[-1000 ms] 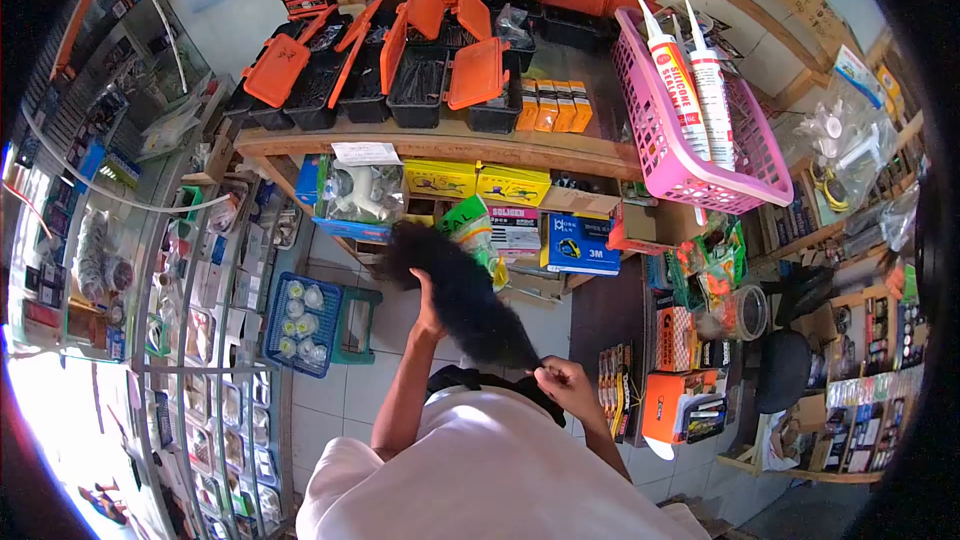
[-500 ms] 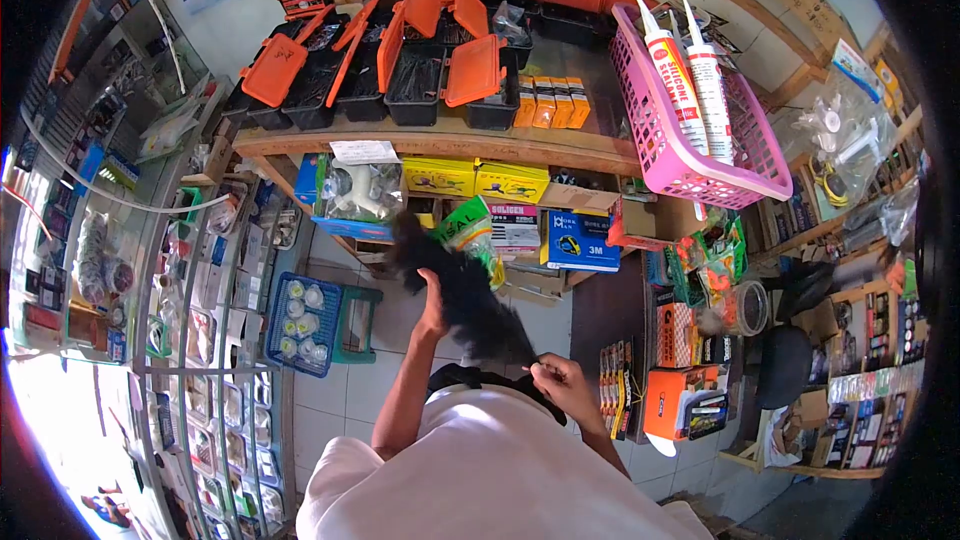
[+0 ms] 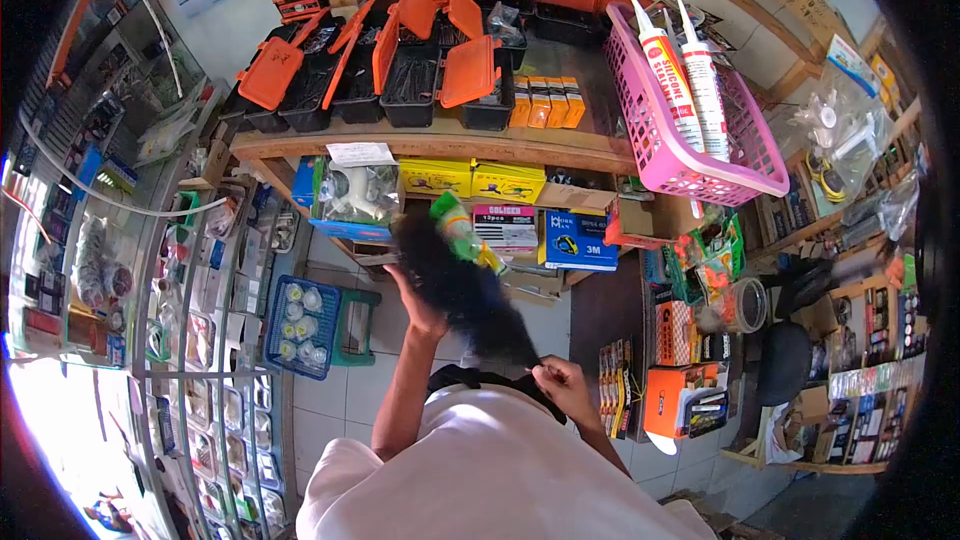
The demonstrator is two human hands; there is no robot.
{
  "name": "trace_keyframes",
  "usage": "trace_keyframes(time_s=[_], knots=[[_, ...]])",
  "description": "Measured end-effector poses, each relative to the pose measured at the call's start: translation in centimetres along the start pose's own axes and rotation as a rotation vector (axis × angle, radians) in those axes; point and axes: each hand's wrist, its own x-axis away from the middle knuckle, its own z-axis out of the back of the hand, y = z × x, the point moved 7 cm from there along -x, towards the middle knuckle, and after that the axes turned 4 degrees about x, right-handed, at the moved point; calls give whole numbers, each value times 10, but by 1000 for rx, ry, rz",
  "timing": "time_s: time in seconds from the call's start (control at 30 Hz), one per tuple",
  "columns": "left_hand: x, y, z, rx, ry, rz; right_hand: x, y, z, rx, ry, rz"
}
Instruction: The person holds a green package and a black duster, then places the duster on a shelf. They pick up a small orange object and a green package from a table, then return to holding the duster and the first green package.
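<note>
A black feather duster (image 3: pixel 465 285), smeared by motion, slants across the middle of the view, its narrow end toward my body. My right hand (image 3: pixel 562 380) is closed around that narrow end, at waist height. At the far, bushy part, my left hand (image 3: pixel 420 312) meets the duster's left side with a finger stretched upward; its other fingers are partly hidden behind the black feathers. Beyond the duster, a green and yellow packet (image 3: pixel 462 230) is partly covered. Beside it sit a pink and white box (image 3: pixel 505 225) and a blue tape measure box (image 3: pixel 578 240).
On the wooden shelf (image 3: pixel 430 145) ahead stand black bins with orange lids (image 3: pixel 410 80) and a pink basket (image 3: pixel 690 165) holding silicone sealant tubes (image 3: pixel 672 90). A blue basket (image 3: pixel 300 325) and a green stool (image 3: pixel 355 325) are on the left. Glass shelving (image 3: pixel 215 375) borders that side.
The duster has swung a little left and downward over the left hand. My left hand has shifted slightly left and turned. My right hand stays nearly in place.
</note>
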Motion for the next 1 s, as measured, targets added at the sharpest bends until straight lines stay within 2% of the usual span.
trace_keyframes(time_s=[0.07,0.1,0.13,0.23,0.33,0.47,0.53,0.6,0.63,0.77,0.8,0.87,0.93,1.0], knots=[[1,6,-17,140,-37,-41,5,7,5,-52,61,-29],[-1,6,-16,142,-38,-42,6,9,6,-13,-12,-30],[-2,8,-9,144,-9,-49,8,11,5,26,-85,-31],[-7,16,16,146,79,-64,9,16,15,6,3,47],[-5,20,27,150,143,-80,7,36,15,-24,-49,31],[-4,17,11,156,56,-44,7,32,15,-28,-45,31],[-2,15,3,159,17,-25,6,39,15,-192,-60,1],[-4,12,-2,183,-30,5,4,36,13,-142,-93,52],[4,13,-29,175,95,-11,4,32,12,-97,-119,102],[3,14,-35,135,-37,-5,2,34,16,-186,-68,48],[-3,14,-2,106,2,-37,2,29,13,-215,-98,-9],[-7,7,24,171,18,-83,0,28,11,-240,-131,-62],[-7,10,10,236,27,-121,-4,20,17,-114,-78,106],[-1,12,-16,210,-21,-45,-3,22,16,-197,-75,41]])
